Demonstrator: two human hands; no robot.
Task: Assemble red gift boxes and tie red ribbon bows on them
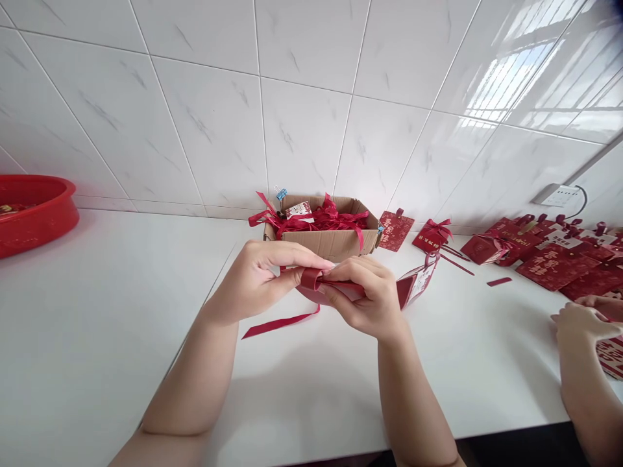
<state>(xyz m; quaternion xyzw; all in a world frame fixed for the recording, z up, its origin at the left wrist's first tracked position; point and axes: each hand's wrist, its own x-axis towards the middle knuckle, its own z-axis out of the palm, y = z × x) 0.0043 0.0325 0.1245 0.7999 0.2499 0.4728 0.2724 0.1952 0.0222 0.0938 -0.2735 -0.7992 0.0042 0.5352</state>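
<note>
My left hand [257, 279] is closed in a pinch, its thumb and fingertips on a looped dark red strap [310, 279]. Close beside it, my right hand [372, 295] is closed too, gripping the strap's other side and a red paper gift box [309, 297] that the fingers partly cover. A crimson ribbon [282, 323] trails from below the hands to the lower left. Right of my right hand, a red card piece [405, 289] bears a white label [421, 281] and a small loop; whether it joins the held box is hidden.
Behind my hands stands a cardboard box [326, 242] of red ribbons. A red basin [39, 220] sits far left. Red bags [555, 264] and a bow-tied box [431, 239] lie at right. Another person's hand [581, 321] works at the right edge. A tiled wall [311, 123] bounds the table.
</note>
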